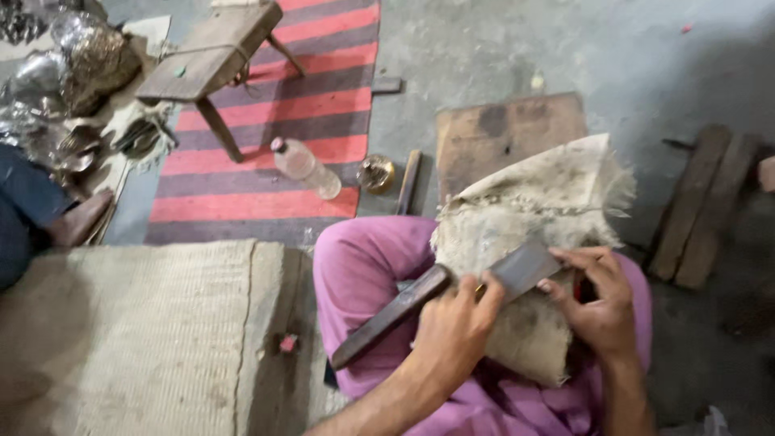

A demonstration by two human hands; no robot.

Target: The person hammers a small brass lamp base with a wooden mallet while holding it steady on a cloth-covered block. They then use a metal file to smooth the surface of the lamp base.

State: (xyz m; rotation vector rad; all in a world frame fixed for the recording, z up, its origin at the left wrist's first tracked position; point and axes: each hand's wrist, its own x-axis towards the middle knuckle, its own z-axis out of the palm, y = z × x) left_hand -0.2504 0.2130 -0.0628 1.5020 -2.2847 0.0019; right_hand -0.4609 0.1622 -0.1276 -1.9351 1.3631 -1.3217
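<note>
file (452, 291) on sacking (533, 218) | bottle (305, 168) on rug (323, 89) | stool (211, 52) behind

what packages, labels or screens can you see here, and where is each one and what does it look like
No signs or screens show; only one package-like thing is in view.
Plastic bottle: lying on its side on the red and grey striped rug, left of a small round brass pot; clear, slim, with a pinkish cap; no label can be made out on it.
</note>
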